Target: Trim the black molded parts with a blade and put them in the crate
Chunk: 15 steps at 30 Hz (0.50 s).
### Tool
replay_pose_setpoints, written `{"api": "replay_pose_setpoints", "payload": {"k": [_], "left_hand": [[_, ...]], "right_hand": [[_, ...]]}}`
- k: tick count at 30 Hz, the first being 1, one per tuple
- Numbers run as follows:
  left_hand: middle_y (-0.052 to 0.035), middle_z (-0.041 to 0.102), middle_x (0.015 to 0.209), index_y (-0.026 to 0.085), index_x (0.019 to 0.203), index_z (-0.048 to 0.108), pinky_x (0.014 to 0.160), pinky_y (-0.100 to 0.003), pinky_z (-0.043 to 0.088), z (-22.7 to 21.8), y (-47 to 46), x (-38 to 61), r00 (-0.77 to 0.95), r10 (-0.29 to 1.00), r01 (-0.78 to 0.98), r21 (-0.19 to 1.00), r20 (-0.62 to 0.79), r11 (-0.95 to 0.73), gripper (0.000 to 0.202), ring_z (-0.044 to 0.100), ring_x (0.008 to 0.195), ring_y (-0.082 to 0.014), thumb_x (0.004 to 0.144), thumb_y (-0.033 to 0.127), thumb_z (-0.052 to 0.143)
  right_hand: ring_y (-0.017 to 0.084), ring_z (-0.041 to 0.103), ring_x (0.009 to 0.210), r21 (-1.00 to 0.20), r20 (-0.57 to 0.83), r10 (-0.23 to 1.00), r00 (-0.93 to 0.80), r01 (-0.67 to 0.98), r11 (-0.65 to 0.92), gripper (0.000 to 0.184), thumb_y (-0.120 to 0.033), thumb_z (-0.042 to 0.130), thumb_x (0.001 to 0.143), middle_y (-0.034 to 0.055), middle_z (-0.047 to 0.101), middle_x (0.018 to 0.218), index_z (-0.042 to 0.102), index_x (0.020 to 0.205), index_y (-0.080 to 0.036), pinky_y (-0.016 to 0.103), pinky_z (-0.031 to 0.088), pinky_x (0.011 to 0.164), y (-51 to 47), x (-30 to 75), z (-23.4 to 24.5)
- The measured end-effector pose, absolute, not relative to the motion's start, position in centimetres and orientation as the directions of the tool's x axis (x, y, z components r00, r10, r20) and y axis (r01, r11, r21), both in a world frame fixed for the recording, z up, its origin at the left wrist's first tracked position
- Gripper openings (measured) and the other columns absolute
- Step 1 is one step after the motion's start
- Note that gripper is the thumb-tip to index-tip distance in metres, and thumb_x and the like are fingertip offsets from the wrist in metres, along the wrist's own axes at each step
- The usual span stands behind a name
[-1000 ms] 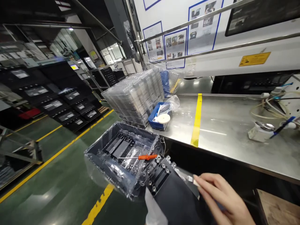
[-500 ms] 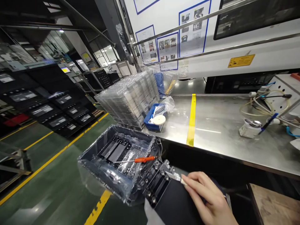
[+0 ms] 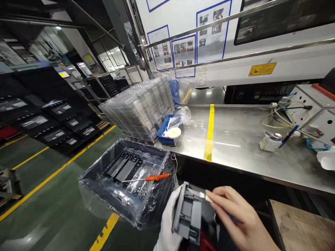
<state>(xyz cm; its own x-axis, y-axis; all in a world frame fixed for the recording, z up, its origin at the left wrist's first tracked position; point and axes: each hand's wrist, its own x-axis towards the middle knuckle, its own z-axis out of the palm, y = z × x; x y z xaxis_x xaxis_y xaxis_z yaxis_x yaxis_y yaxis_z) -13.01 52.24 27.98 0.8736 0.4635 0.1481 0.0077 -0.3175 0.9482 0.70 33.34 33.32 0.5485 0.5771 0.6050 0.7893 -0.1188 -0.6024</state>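
My left hand (image 3: 167,223), in a white glove, is closed around the side of a black plastic part (image 3: 195,216) with raised walls and recesses. The part is tilted, its hollow end facing up. Between the thumb and fingers of my bare right hand (image 3: 235,214) is a small knife (image 3: 202,195) with a pale handle. Its blade lies along the upper edge of the part; whether it touches cannot be told. To the left, a dark crate (image 3: 101,205) lined with clear plastic holds several similar black parts (image 3: 123,169). An orange-handled screwdriver-like tool (image 3: 157,177) lies across the crate.
A steel table (image 3: 235,136) with yellow tape (image 3: 209,136) runs behind my hands. On it are stacked clear trays (image 3: 141,108), a blue bin (image 3: 166,137), a small bottle (image 3: 269,143) and a box with tubing (image 3: 303,104). A wooden board (image 3: 298,226) stands at right.
The black part has been turned, so its hollow end now faces up. My gloved left hand has come into fuller view around it. My right hand still holds the knife.
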Motion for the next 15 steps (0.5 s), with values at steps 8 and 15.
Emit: {"api": "replay_pose_setpoints", "payload": {"k": [8,15], "left_hand": [[-0.0058,0.06,0.147,0.037,0.147,0.057,0.123,-0.05,0.04,29.2,51.3,-13.5,0.805,0.555,0.115,0.862,0.211,-0.494,0.055,0.058,0.134,-0.0338,0.093,0.035,0.067],[-0.008,0.072,0.128,0.025,0.131,0.073,0.114,-0.041,0.049,33.3,52.7,-12.0,0.933,0.349,0.07,0.908,0.087,-0.413,0.038,0.065,0.124,-0.0314,0.097,0.038,0.06]], "right_hand": [[0.014,0.065,0.094,-0.588,0.58,0.612,0.537,0.797,-0.143,0.031,-0.012,0.054,0.103,0.0072,0.063,0.104,0.065,0.13,-0.024,0.023,0.056,0.077,32.7,0.7,33.7],[0.015,0.063,0.086,-0.923,0.154,0.683,0.714,0.35,-0.158,0.034,-0.044,0.05,0.107,0.0057,0.065,0.092,0.072,0.105,-0.019,0.026,0.05,0.078,32.1,2.0,32.6]]}}
